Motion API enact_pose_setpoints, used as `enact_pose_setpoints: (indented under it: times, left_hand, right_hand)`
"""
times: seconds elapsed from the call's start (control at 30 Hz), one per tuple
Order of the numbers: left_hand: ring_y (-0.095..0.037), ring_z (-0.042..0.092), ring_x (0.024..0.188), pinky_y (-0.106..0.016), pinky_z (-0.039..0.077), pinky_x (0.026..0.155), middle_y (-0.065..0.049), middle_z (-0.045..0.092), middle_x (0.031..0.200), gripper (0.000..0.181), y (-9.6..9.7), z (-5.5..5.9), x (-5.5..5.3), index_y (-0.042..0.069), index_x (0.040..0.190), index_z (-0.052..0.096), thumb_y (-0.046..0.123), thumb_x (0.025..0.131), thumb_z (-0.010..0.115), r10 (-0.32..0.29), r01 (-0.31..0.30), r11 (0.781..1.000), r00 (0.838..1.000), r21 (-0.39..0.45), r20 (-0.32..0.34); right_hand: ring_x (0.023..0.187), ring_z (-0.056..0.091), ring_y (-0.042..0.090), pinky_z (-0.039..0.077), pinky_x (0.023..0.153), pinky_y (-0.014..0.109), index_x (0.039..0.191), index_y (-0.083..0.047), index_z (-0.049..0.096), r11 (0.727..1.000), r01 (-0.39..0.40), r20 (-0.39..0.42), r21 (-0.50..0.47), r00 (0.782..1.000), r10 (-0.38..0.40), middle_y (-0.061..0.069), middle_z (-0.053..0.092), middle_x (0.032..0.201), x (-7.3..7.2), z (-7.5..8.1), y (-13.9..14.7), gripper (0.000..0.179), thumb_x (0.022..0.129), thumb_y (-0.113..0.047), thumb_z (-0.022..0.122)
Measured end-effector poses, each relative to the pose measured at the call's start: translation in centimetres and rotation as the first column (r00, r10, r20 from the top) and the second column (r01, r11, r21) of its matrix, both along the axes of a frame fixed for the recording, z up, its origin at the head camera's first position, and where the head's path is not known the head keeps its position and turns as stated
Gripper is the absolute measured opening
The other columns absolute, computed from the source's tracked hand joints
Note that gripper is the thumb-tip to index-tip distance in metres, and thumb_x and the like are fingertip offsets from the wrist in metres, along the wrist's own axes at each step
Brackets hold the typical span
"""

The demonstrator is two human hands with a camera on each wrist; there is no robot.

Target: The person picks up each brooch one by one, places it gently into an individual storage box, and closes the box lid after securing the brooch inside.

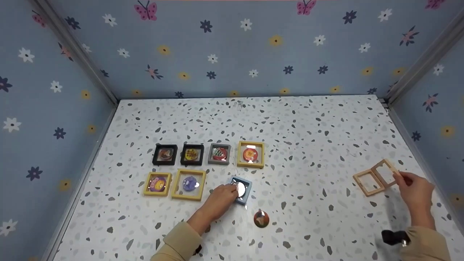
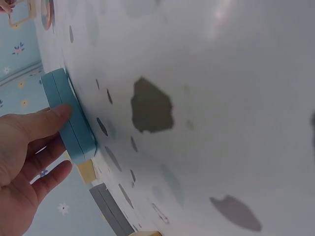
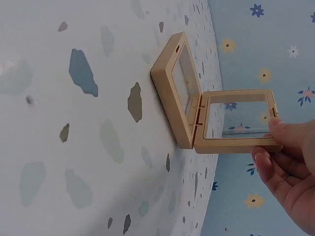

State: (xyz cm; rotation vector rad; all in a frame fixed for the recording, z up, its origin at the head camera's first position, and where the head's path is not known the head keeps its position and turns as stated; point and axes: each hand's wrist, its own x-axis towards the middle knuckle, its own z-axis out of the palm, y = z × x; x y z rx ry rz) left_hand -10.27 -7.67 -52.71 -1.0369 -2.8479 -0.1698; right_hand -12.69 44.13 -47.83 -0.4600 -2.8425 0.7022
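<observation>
My left hand [image 1: 222, 199] grips a small light-blue display frame [image 2: 71, 115] at its edge, thumb on one side and fingers on the other. A round badge shows bright with glare inside that blue frame in the head view. At the far right, my right hand [image 1: 417, 188] pinches one half of a tan hinged display frame [image 3: 236, 147] between thumb and fingers. The tan frame stands unfolded, one half on the table and the other raised, with clear windows in both. A loose round badge [image 1: 261, 219] with a red-brown picture lies right of and below the blue frame.
Two black frames [image 1: 165, 154], a grey frame [image 1: 219, 163] and a yellow frame [image 1: 251, 166] form the back row, each with a round badge. Two more yellow frames [image 1: 188, 197] with badges sit in front. Flower-patterned walls [image 1: 246, 43] border the speckled table [image 1: 308, 134].
</observation>
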Motion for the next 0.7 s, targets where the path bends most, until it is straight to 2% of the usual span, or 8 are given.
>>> enact_pose_setpoints:
  times: [0.1,0.17,0.23,0.37,0.47,0.53,0.6,0.7]
  left_hand:
    - [-0.02,0.057,0.087,-0.031,0.045,0.074,-0.007,0.06,0.096,0.016,-0.3,-0.1,0.0,0.004,0.094,0.063,0.003,0.082,0.053,0.025,-0.026,0.999,1.0,0.04,0.009]
    - [-0.021,0.057,0.088,-0.032,0.045,0.074,-0.008,0.061,0.097,0.018,-0.5,0.0,0.0,0.003,0.097,0.062,0.003,0.083,0.051,0.04,-0.041,0.997,0.999,0.067,0.012]
    - [-0.021,0.057,0.089,-0.033,0.045,0.074,-0.008,0.061,0.097,0.02,-0.7,0.0,0.1,0.003,0.099,0.063,0.004,0.083,0.051,0.054,-0.054,0.995,0.999,0.087,0.008]
    - [-0.021,0.057,0.088,-0.032,0.045,0.072,-0.007,0.062,0.096,0.019,-0.9,0.0,0.0,0.003,0.097,0.063,0.003,0.08,0.054,0.081,-0.08,0.993,0.997,0.086,-0.002]
    - [-0.021,0.057,0.087,-0.031,0.046,0.071,-0.008,0.061,0.095,0.022,-1.1,-0.1,-0.1,0.003,0.096,0.063,-0.001,0.075,0.059,0.096,-0.096,0.992,0.995,0.078,0.001]
    - [-0.021,0.057,0.086,-0.031,0.046,0.071,-0.008,0.061,0.095,0.024,-1.3,-0.1,-0.1,0.003,0.096,0.062,-0.004,0.072,0.061,0.103,-0.102,0.992,0.995,0.076,-0.002]
    - [-0.022,0.057,0.085,-0.032,0.046,0.07,-0.009,0.061,0.094,0.025,-1.5,-0.1,-0.2,0.002,0.095,0.062,-0.004,0.071,0.061,0.108,-0.107,0.991,0.994,0.077,-0.013]
    - [-0.022,0.058,0.083,-0.032,0.046,0.069,-0.009,0.061,0.092,0.022,-1.7,-0.2,-0.3,0.003,0.093,0.062,-0.003,0.072,0.059,0.12,-0.117,0.99,0.992,0.076,-0.037]
  right_hand:
    - [0.061,0.048,0.011,0.037,0.045,0.017,0.108,0.012,0.056,1.0,-0.013,-0.028,0.011,1.0,0.014,0.027,0.059,0.089,0.0,-0.2,-0.3,0.037,0.089,-0.02,0.051]
    - [0.06,0.051,0.015,0.037,0.045,0.02,0.106,0.011,0.057,1.0,-0.024,-0.067,0.01,0.997,0.025,0.026,0.06,0.086,-0.2,-0.9,0.1,0.036,0.088,-0.02,0.052]
    - [0.061,0.052,0.018,0.039,0.043,0.022,0.106,0.008,0.059,1.0,-0.019,-0.093,0.019,0.995,0.02,0.023,0.061,0.084,-0.7,-2.7,1.1,0.038,0.088,-0.024,0.052]
    - [0.064,0.052,0.014,0.038,0.044,0.019,0.108,0.002,0.061,0.999,-0.024,-0.125,0.049,0.992,0.03,0.017,0.062,0.084,-2.4,-8.0,4.7,0.044,0.087,-0.036,0.051]
    - [0.065,0.053,0.013,0.038,0.046,0.015,0.109,-0.002,0.062,0.997,-0.035,-0.143,0.07,0.989,0.045,0.014,0.063,0.085,-3.2,-10.5,6.0,0.045,0.086,-0.04,0.051]
    - [0.065,0.054,0.015,0.04,0.046,0.018,0.109,-0.003,0.062,0.998,-0.046,-0.141,0.044,0.989,0.052,0.014,0.063,0.084,-3.1,-10.3,5.4,0.043,0.086,-0.038,0.052]
    - [0.063,0.054,0.009,0.042,0.044,0.02,0.107,-0.002,0.062,0.997,-0.072,-0.153,0.033,0.985,0.076,0.011,0.062,0.082,-2.8,-9.6,4.3,0.043,0.085,-0.038,0.053]
    - [0.061,0.052,0.004,0.044,0.043,0.028,0.103,0.002,0.063,0.994,-0.109,-0.181,-0.007,0.978,0.106,0.01,0.062,0.078,-1.7,-6.5,0.8,0.04,0.085,-0.033,0.056]
